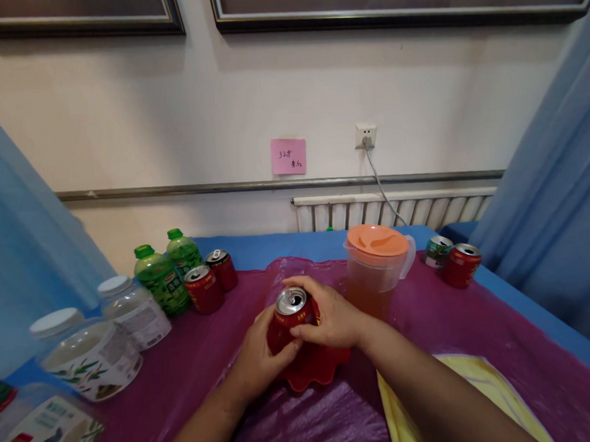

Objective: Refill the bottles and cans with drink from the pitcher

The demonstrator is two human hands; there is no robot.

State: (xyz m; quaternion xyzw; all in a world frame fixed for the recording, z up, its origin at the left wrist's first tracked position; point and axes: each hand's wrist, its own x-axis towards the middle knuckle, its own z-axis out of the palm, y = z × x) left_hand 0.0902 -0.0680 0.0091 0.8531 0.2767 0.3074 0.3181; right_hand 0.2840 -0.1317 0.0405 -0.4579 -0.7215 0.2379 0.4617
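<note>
Both my hands hold one red drink can (pixel 291 309) upright over a red scalloped dish (pixel 315 373) at the middle of the table. My left hand (pixel 260 360) wraps the can's lower side from the left. My right hand (pixel 331 315) curls over the can's right side, fingers near its silver top. The can's pull tab looks closed.
A pitcher with an orange lid (pixel 376 267) stands just right of my hands. Two green bottles (pixel 161 277), two red cans (pixel 204 288) and white-lidded jars (pixel 90 350) line the left. Two more cans (pixel 460 264) sit far right. A yellow cloth (pixel 472 387) lies near me.
</note>
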